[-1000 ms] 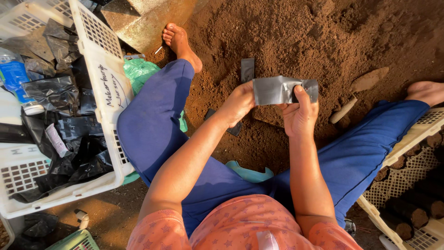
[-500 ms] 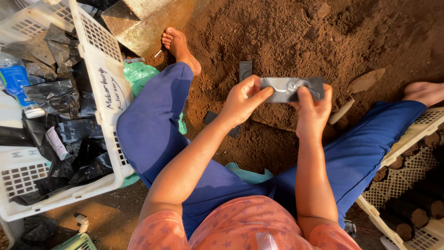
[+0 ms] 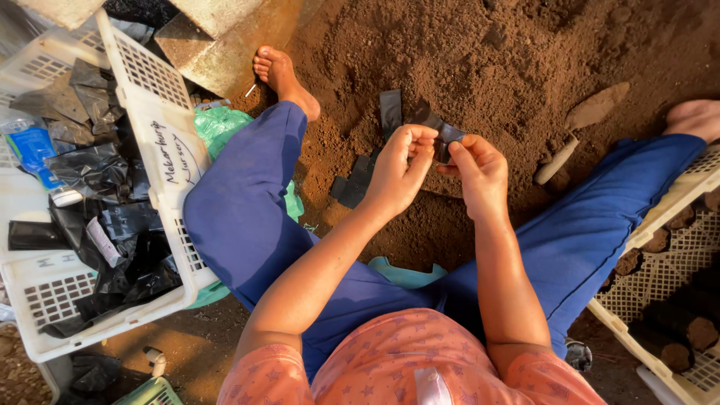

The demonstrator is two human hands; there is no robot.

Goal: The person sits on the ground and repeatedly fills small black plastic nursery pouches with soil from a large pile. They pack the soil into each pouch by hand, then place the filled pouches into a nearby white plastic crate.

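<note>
Item: small black plastic nursery bag (image 3: 442, 139), pinched between both hands over a mound of brown soil (image 3: 480, 60).

Left hand (image 3: 401, 169): fingers drawn together, tips clamped on the bag's near edge.

Right hand (image 3: 480, 172): thumb and fingers closed on the bag's other edge.

Change: a second ago the bag is stretched flat and wide between the hands; now it is bunched small, the hands nearly touching. Judged: the flat bag is being worked open at its mouth.

Adjacent: more flat black bags (image 3: 360, 176) lying on the soil just beyond the left hand; a soil-caked trowel (image 3: 577, 127) to the right.

Outer: white plastic crate (image 3: 161, 139) of black bags at left; second crate (image 3: 660, 277) holding filled bags at right.
</note>
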